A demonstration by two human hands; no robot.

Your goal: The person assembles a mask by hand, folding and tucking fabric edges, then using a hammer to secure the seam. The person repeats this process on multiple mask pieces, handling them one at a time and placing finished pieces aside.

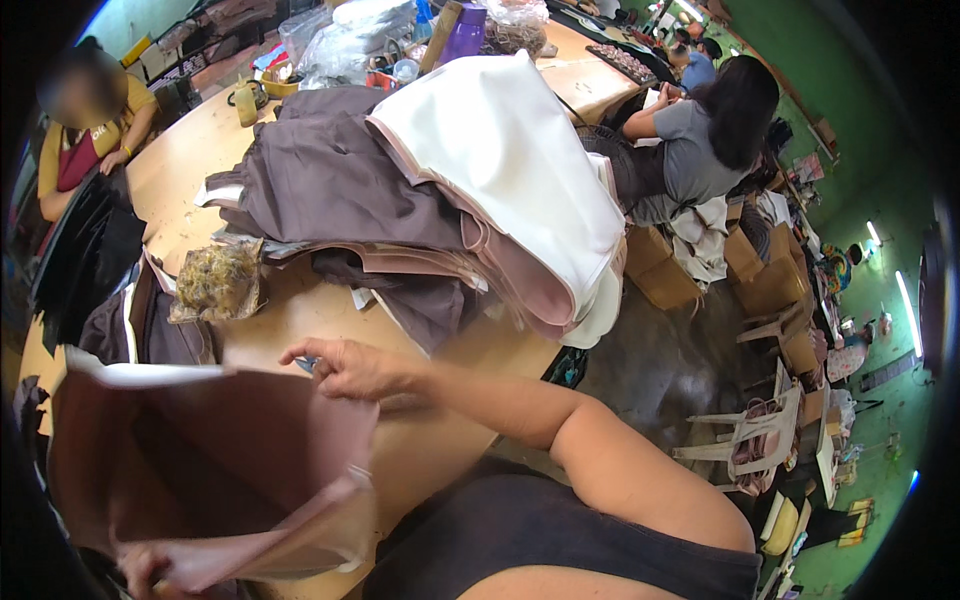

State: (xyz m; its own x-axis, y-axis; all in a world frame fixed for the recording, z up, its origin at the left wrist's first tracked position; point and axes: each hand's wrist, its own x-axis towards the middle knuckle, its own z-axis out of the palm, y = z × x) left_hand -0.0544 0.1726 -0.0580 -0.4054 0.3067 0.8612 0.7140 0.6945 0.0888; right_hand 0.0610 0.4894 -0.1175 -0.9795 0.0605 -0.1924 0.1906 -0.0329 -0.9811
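Observation:
An open bag-like piece (pixel 230 420) of dusky pink, leather-like material, with a white strip along its far edge, fills the lower left. Its mouth gapes toward me, and dark shadow hides the inside. My left hand (pixel 148 572), partly cut off and blurred, grips the near edge. At the far right corner, my right hand (pixel 345 368) has curled fingers on the rim, with the index finger extended left. A small bluish, shiny bit shows by those fingers; I cannot make out what it is. Beyond lies a clear plastic packet (pixel 218 280) of small yellowish pieces.
Dark brown cloth-like pieces (pixel 340 190) and white and pink sheets (pixel 500 150) are heaped across the wooden table (pixel 180 160). Black material (pixel 85 265) lies at the left edge. One person sits far left, another at the right. Cardboard boxes (pixel 660 270) and a white plastic chair (pixel 765 440) stand on the floor.

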